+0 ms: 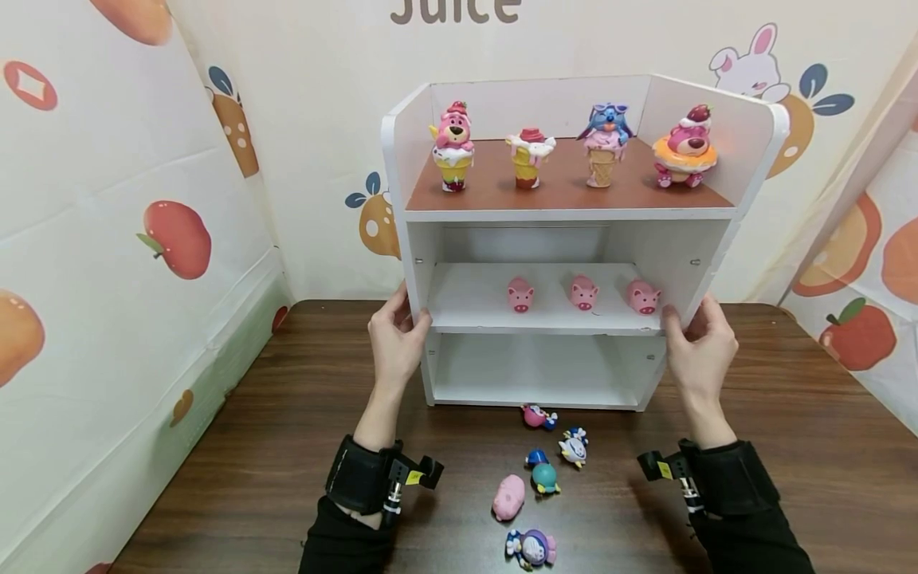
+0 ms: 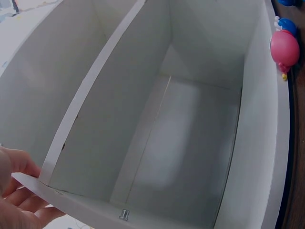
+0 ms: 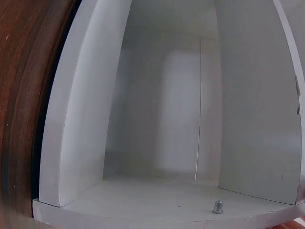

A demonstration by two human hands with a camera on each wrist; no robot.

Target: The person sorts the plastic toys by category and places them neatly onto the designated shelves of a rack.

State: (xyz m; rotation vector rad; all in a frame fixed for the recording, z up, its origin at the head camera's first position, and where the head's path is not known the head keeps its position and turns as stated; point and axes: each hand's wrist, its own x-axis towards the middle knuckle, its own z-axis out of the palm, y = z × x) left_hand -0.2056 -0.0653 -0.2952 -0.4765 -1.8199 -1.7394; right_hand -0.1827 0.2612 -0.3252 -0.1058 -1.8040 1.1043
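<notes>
A white three-tier shelf unit (image 1: pixel 570 214) stands on the wooden table, its top tier lined in brown. My left hand (image 1: pixel 398 343) grips its left side panel at the height of the middle shelf, thumb at the front edge and fingers on the outer face. My right hand (image 1: pixel 701 351) holds the right side panel in the same way. On the middle shelf sit three pink pig heads (image 1: pixel 584 293). The top tier carries several ice-cream-style figures, among them a blue figure on a cone (image 1: pixel 606 143) and a pink bear in an orange ring (image 1: pixel 686 150).
Several small toys lie on the table (image 1: pixel 301 446) before the unit: a pink-and-blue figure (image 1: pixel 538 416), a white-and-blue one (image 1: pixel 574 447), a teal one (image 1: pixel 545 477), a pink oval one (image 1: pixel 509 497) and a purple one (image 1: pixel 532 548). Printed walls stand behind and beside.
</notes>
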